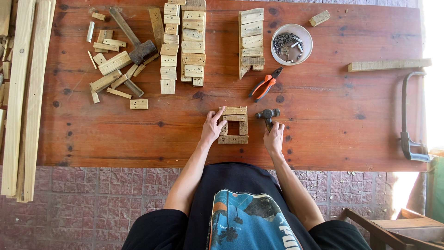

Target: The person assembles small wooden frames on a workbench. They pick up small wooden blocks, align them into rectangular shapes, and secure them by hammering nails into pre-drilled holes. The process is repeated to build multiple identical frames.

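Observation:
A small square frame of wooden blocks [234, 125] lies near the front edge of the reddish wooden table [323, 120]. My left hand [212, 127] rests against the frame's left side, fingers touching its top left corner. My right hand [274, 138] grips the handle of a dark metal hammer [268, 114], whose head sits just right of the frame.
Orange-handled pliers [264, 84] lie behind the frame. A white bowl of nails [291, 44] stands at the back. Rows of cut wooden blocks [185, 44], a block stack [251, 41], scattered offcuts and a large mallet [134, 41] fill the back left. Long planks [21, 92] left, a metal clamp [409, 120] right.

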